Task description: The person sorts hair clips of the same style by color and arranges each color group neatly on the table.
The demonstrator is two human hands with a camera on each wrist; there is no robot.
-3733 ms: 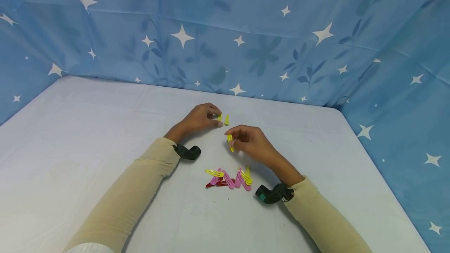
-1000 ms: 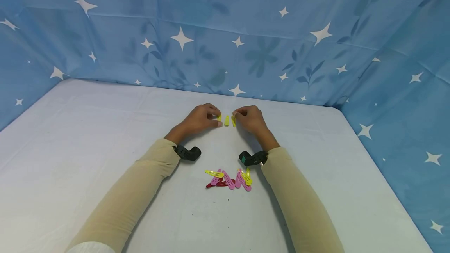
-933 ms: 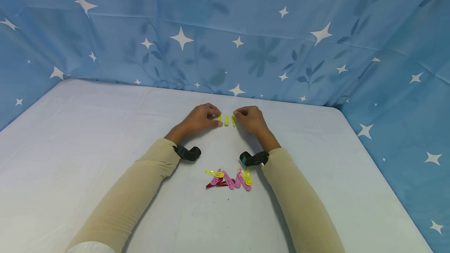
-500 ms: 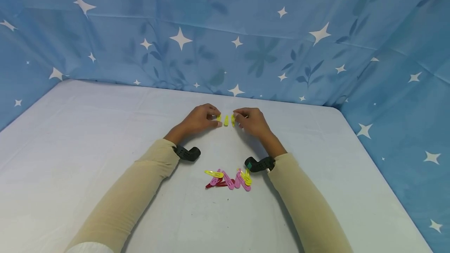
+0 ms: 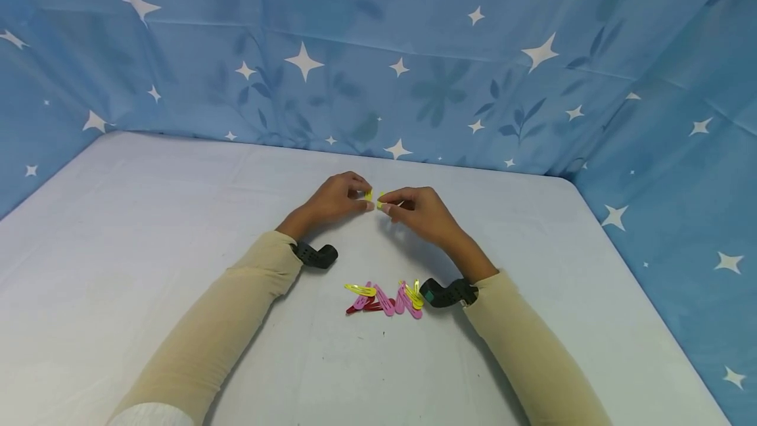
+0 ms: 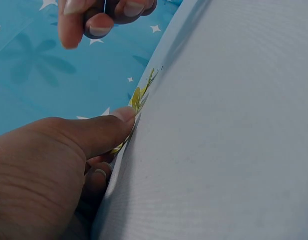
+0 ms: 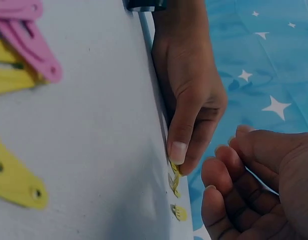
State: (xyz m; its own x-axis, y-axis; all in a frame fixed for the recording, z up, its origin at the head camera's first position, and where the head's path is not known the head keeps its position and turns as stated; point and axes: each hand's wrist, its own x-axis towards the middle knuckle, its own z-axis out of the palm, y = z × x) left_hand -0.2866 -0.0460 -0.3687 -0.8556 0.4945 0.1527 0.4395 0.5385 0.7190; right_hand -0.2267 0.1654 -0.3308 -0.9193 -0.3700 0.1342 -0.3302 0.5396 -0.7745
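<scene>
Far part of the white, cloth-like counter (image 5: 266, 347), a little right of centre, and that's where the action is: the left hand (image 5: 338, 197) pinches the slim, teardrop-shaped yellow hair clip (image 7: 174, 166) at the left end of a short row, thumb on its near side, fingers round the far side. Just to its right lies the middle yellow clip (image 7: 175, 189), and beyond that the right-end yellow clip (image 7: 179, 213) — hidden from the head view behind the right hand, but plain to see from the right wrist. And that right hand (image 5: 427, 213)? Fingers loosely curved, thumb parted from them, nothing seen in its grasp; it hangs just above the row, and the wrist views show a gap between its fingertips and the clips. So the score as it stands: three yellow clips down on the far part, side by side, and that stretch looks done, bar the left hand's hold on its clip. Nearer, near the middle, sits the pile, all overlapping — a few more yellow teardrop clips (image 5: 362, 290), several pink teardrop clips (image 5: 386, 302), and some dark red ones (image 5: 374, 307) partly buried beneath, too tangled for a firm count. No pink or red clip shows in the far row, so by my reckoning the larger share of the work is left.
</scene>
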